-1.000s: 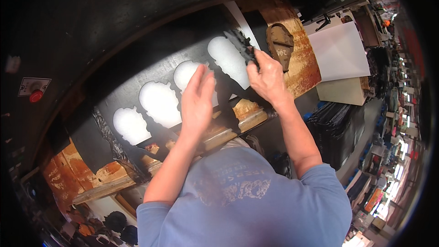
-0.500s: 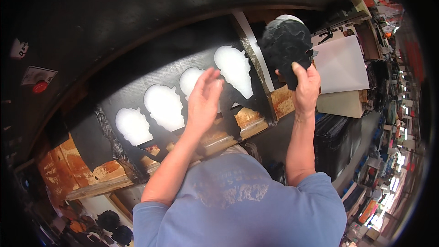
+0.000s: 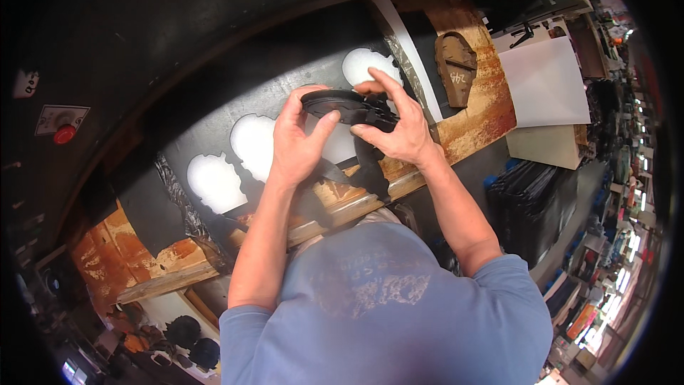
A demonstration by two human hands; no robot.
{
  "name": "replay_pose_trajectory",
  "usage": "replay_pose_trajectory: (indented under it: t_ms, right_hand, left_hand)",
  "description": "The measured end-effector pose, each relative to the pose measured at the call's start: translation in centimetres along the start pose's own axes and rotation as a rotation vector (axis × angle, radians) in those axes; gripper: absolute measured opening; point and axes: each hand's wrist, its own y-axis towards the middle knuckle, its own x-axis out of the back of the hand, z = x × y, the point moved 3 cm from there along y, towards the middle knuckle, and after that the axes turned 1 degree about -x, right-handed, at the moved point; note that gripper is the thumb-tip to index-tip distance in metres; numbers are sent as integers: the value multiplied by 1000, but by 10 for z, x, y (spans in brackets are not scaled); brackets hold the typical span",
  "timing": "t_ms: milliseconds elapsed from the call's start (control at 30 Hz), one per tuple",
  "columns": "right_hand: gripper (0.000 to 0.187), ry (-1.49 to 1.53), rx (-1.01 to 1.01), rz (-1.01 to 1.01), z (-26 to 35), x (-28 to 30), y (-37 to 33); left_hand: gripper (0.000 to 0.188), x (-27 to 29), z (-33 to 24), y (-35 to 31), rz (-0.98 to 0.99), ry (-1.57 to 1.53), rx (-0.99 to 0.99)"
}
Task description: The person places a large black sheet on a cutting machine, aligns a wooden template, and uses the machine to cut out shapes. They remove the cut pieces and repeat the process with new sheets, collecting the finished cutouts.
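Note:
A stack of thin black cut pieces (image 3: 331, 103), seen nearly edge-on, is held up in front of me. My left hand (image 3: 293, 144) grips its left end, with the thumb on the near side. My right hand (image 3: 402, 128) pinches the narrower right end, its index finger raised. Below lies a black sheet (image 3: 189, 128) with several rounded cut-out shapes, through which a white surface (image 3: 216, 182) shows. My hands and the stack hide part of the cut-outs. To the right rests a brown shaped block, seemingly a cutting die (image 3: 456, 75).
A dark machine beam (image 3: 214, 0) arches over the far side, with a red button (image 3: 65, 134) at left. A worn wooden edge (image 3: 349, 207) runs along the front. White sheets (image 3: 545, 85) stand at right, above a pile of black material (image 3: 531, 196).
The black stack has come from the upper right to the middle, tilted from face-on to edge-on. My left hand has joined the right on it. The brown block at right is now uncovered.

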Motion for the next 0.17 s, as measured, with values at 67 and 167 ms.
replay_pose_trajectory:
  t_ms: [67, 167]
  right_hand:
    - [103, -121, 28, -18, 1, -4, 6]
    - [106, -276, 88, 55, 7, -7, 13]
  left_hand:
    - [41, 0, -1, -2, 14, -12, -1]
    - [41, 3, -5, -5, 20, -54, 63]
